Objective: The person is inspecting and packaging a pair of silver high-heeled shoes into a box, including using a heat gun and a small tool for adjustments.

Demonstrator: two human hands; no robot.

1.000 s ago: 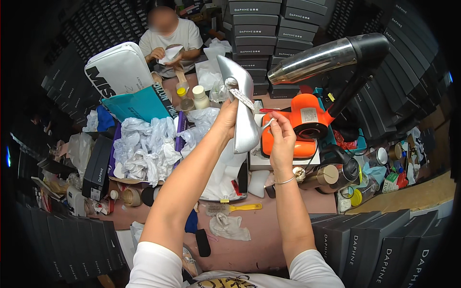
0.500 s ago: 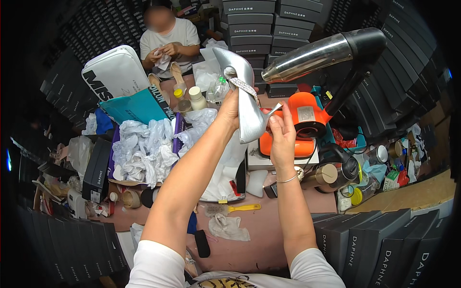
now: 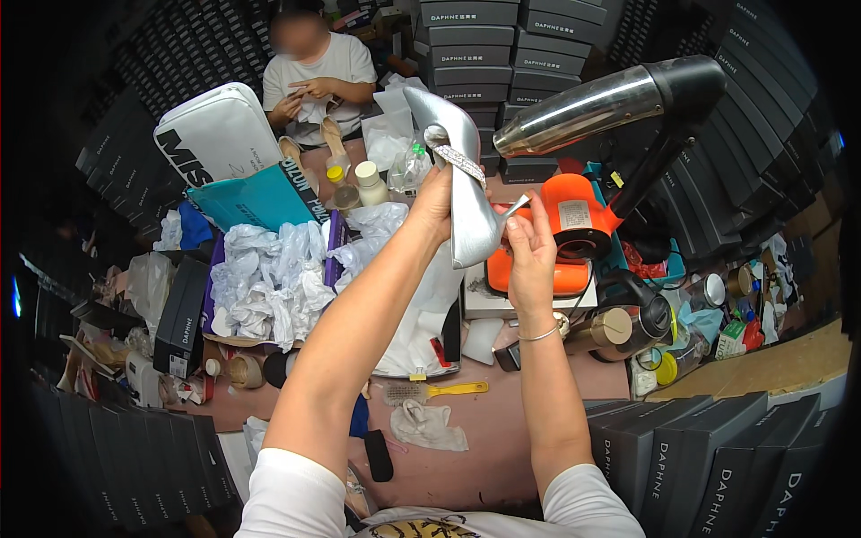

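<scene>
Silver pump [image 3: 465, 220] was held mid-air in both hands, over far half of the table surface [image 3: 529, 403].
L hand [image 3: 437, 204] was wrapped round its midsection from the L side, fingertips partly hidden behind the shoe; R hand [image 3: 531, 255] pinched the thin heel [image 3: 513, 212] w/ thumb + fingers. Long axis ran approx. away from the wearer: toe twd far edge & a bit L, back end twd near edge, heel sticking out R. So shoe body lay R of L hand, L of R hand; both touching, R hand closest to heel. Orange blower [image 3: 568, 204] sat just beyond R hand, metal barrel [image 3: 583, 112] pointing L, apart from shoe. Brush [image 3: 426, 391] & cloth [image 3: 426, 425] lay twd near edge.
</scene>
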